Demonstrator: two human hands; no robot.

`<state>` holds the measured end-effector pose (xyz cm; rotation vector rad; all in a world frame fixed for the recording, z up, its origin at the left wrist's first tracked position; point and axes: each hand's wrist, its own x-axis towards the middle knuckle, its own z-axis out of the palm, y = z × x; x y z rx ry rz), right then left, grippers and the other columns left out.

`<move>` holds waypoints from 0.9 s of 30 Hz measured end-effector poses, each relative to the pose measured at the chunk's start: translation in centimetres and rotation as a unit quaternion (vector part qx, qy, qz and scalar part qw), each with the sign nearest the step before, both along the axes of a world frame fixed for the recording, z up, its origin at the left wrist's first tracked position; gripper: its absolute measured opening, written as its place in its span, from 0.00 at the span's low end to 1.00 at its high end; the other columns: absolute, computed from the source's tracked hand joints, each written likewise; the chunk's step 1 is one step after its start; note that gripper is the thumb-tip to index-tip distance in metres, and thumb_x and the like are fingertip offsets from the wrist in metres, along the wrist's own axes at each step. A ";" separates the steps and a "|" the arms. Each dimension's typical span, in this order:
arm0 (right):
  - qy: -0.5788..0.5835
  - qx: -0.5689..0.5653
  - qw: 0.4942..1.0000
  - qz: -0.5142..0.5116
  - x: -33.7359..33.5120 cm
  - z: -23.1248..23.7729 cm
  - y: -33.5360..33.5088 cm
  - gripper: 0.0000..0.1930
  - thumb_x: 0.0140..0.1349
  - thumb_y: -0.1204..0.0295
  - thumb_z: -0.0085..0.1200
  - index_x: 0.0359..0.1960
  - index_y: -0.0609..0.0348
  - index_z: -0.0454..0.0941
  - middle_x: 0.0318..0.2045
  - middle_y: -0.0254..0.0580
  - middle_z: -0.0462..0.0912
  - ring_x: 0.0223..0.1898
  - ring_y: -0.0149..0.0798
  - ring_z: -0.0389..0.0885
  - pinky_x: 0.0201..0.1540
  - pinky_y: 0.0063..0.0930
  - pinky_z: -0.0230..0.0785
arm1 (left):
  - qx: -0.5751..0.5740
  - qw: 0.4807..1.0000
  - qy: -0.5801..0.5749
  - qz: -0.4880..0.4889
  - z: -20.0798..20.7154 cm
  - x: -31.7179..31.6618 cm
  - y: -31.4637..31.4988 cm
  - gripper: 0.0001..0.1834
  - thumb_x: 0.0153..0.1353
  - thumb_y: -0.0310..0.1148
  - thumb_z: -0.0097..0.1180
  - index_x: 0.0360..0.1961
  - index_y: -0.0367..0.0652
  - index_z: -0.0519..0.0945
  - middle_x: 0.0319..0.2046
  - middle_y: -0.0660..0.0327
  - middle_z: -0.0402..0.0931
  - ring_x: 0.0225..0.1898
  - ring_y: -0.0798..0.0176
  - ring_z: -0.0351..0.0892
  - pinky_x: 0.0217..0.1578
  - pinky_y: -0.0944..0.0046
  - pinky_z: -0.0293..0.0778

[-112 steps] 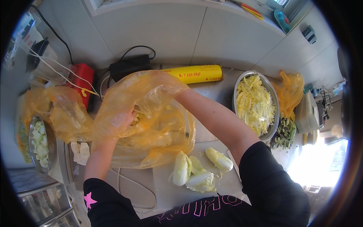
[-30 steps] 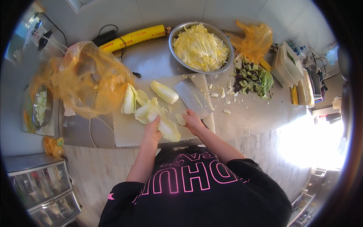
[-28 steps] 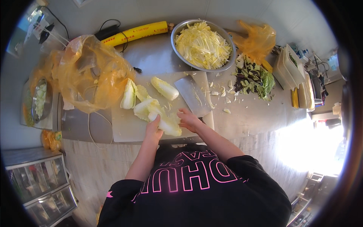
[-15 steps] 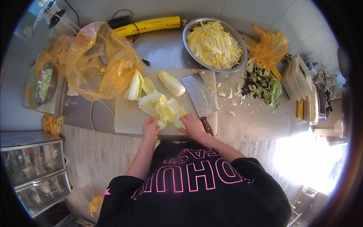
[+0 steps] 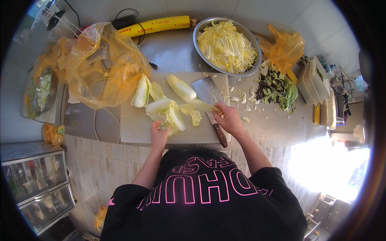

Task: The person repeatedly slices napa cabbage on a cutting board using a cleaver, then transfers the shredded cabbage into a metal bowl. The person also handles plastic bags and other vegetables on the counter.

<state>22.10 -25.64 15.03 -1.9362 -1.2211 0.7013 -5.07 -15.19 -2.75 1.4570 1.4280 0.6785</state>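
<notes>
My right hand (image 5: 228, 119) pinches the end of a pale napa cabbage leaf (image 5: 204, 105), which stretches left over the cleaver blade. Beside the loose cabbage leaves (image 5: 175, 115), my left hand (image 5: 159, 133) has its thumb and fingers apart, at the edge of the pile. These leaves lie on a white cutting board (image 5: 134, 126). Behind them rest two small cabbage pieces, one upright-looking at left (image 5: 141, 92) and one slanting (image 5: 181, 88). The cleaver (image 5: 206, 90) lies on the board's right side, its brown wooden handle (image 5: 220, 134) pointing toward me.
A steel bowl (image 5: 196, 42) heaped with shredded cabbage stands behind the board. Yellow plastic bags (image 5: 106, 66) crowd the left; another bag (image 5: 287, 50) and dark green leafy trimmings (image 5: 277, 88) lie right. A yellow roll (image 5: 161, 25) sits along the wall. Scraps dot the steel counter (image 5: 257, 132).
My right hand has moved right and away from me, drawing a leaf off the pile toward the cleaver. My left hand stays near the pile, its fingers more spread.
</notes>
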 end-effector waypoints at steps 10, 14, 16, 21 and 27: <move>0.112 -0.092 0.989 -0.041 -2.5 -0.1 0.2 0.15 0.53 0.68 0.55 0.41 0.62 0.75 0.27 0.52 0.81 0.30 0.44 0.83 0.33 0.36 0.73 | 0.280 0.929 -0.002 -0.240 11.7 0.4 -0.2 0.18 0.48 0.23 0.61 0.43 0.39 0.76 0.46 0.49 0.72 0.48 0.46 0.72 0.49 0.57 0.69; 0.263 -0.127 0.953 -0.082 -4.6 -2.2 2.3 0.17 0.53 0.69 0.57 0.41 0.70 0.74 0.29 0.50 0.81 0.26 0.38 0.83 0.25 0.28 0.78 | 0.253 0.937 -0.023 -0.240 10.5 0.5 -0.2 0.18 0.48 0.22 0.61 0.43 0.39 0.77 0.47 0.50 0.73 0.48 0.46 0.73 0.50 0.56 0.70; 0.273 -0.166 0.944 -0.085 -5.4 -2.6 4.4 0.16 0.55 0.70 0.56 0.42 0.68 0.72 0.27 0.46 0.81 0.28 0.36 0.82 0.26 0.26 0.76 | 0.254 0.942 0.007 -0.217 8.9 0.0 0.9 0.19 0.48 0.22 0.60 0.45 0.39 0.76 0.48 0.50 0.73 0.49 0.45 0.72 0.50 0.55 0.70; 0.400 -0.076 0.896 -0.175 -7.9 -5.4 9.1 0.19 0.56 0.69 0.57 0.46 0.66 0.70 0.30 0.46 0.80 0.36 0.38 0.82 0.34 0.27 0.76 | 0.330 0.899 0.133 -0.257 6.6 1.4 6.7 0.26 0.48 0.17 0.55 0.52 0.40 0.72 0.52 0.52 0.70 0.55 0.45 0.68 0.54 0.54 0.66; 0.060 -0.193 0.979 -0.024 -7.3 -10.2 7.9 0.27 0.51 0.67 0.60 0.51 0.65 0.67 0.35 0.55 0.80 0.42 0.50 0.81 0.42 0.38 0.74 | 0.331 0.828 0.292 -0.346 4.3 3.2 9.5 0.35 0.46 0.16 0.53 0.59 0.43 0.66 0.49 0.53 0.71 0.53 0.48 0.69 0.53 0.53 0.64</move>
